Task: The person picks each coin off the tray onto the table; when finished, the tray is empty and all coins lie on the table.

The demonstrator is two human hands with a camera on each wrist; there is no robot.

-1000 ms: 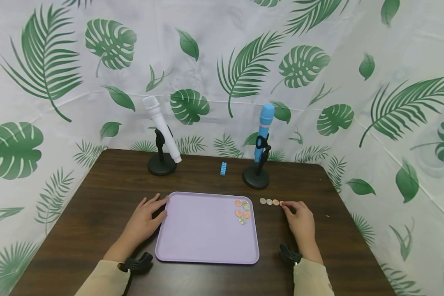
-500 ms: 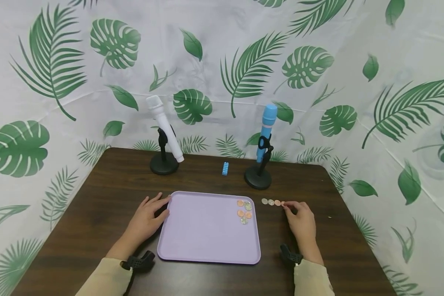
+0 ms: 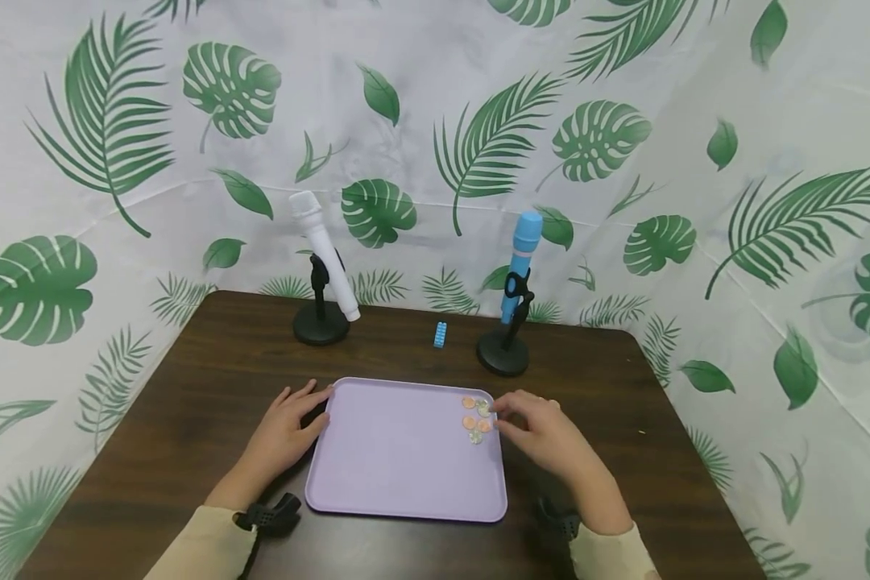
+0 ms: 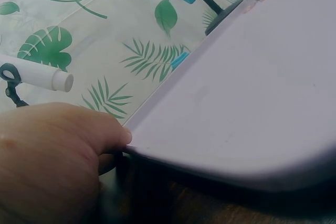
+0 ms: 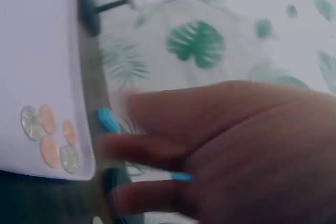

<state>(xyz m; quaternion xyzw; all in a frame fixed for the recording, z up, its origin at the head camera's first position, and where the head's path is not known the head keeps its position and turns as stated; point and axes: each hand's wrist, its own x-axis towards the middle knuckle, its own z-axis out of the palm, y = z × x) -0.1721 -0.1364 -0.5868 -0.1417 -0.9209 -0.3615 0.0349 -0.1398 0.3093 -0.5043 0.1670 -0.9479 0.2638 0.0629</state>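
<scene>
My left hand (image 3: 284, 427) rests at the left rim of a lilac tray (image 3: 399, 491), its fingertips touching the edge near the far corner. In the left wrist view the thumb (image 4: 113, 129) lies along that rim. My right hand (image 3: 551, 431) hovers over the tray's right rim, fingers reaching toward the coins. Blurred in the right wrist view, its fingers (image 5: 152, 148) are apart with no object showing between them. Several copper and silver coins (image 3: 469, 422) lie in the tray's far right corner. Another coin (image 3: 554, 403) peeks out behind the right hand, which hides the row of coins on the table.
A white microphone (image 3: 326, 258) leans in a black stand (image 3: 321, 325) at the back left. To the right a blue microphone (image 3: 524, 250) stands in a similar stand (image 3: 503, 354). A small blue block (image 3: 440, 334) lies between them on the dark wooden table (image 3: 645, 483).
My right hand has left the row of coins on the table and moved left to the tray's right rim. The left hand stays at the tray's left edge.
</scene>
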